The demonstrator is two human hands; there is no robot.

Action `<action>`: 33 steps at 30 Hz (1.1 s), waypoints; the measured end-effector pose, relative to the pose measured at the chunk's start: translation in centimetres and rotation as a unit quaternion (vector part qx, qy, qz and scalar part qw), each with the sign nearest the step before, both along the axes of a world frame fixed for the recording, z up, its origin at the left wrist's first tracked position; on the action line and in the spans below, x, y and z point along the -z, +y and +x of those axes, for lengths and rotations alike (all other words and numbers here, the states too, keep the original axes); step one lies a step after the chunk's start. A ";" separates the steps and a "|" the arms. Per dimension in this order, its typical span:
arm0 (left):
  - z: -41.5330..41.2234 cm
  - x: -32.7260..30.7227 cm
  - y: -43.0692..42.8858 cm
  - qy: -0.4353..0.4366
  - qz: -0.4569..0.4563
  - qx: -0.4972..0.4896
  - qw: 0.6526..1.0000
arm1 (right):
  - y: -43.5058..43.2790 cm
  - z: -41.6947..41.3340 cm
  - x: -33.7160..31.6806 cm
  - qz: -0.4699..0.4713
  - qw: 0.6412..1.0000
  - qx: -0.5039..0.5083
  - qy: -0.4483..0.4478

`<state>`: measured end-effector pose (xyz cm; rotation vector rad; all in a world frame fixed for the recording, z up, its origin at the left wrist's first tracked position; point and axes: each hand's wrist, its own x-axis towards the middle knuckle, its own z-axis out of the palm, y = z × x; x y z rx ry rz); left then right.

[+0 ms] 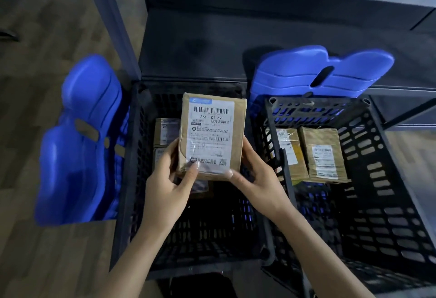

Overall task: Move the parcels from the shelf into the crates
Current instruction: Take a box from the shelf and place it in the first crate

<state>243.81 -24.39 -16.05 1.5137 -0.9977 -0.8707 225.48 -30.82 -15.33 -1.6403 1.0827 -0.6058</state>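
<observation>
A brown cardboard parcel [212, 136] with a white shipping label faces up above the left black crate [132, 179]. My left hand [167, 184] grips its lower left corner, thumb on the label. My right hand [257, 175] grips its lower right corner. Below it, two small parcels [165, 132] lie stacked at the far end of the left crate, partly hidden by the held one. The right black crate [377, 179] holds two brown parcels [323, 154] side by side at its far end.
Blue hinged lids stand open: one [77, 142] left of the left crate, one [318, 73] behind the right crate. A dark shelf board [236, 38] lies beyond the crates, its metal post [113, 21] at the left. Wooden floor lies to the left.
</observation>
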 end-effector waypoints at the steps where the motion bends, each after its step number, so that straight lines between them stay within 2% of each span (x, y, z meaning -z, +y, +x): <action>1: -0.1 0.2 0.0 0.001 -0.001 -0.005 1.000 | 0.1 0.2 0.0 0.010 1.000 0.016 -0.015; 10: 0.4 0.6 -0.6 0.075 -0.012 -0.015 0.997 | -0.1 0.8 1.4 0.067 0.992 0.076 -0.080; 14: 0.7 1.0 -0.9 0.066 0.001 0.009 0.998 | 0.1 0.9 1.8 0.077 0.990 0.083 -0.089; 21: 0.3 2.6 -0.9 0.049 0.035 0.018 0.998 | 0.6 1.9 2.6 0.077 0.990 0.117 -0.033; 33: 0.5 4.9 -0.8 0.047 0.103 0.042 0.993 | 1.4 1.8 5.0 0.093 0.986 0.141 0.013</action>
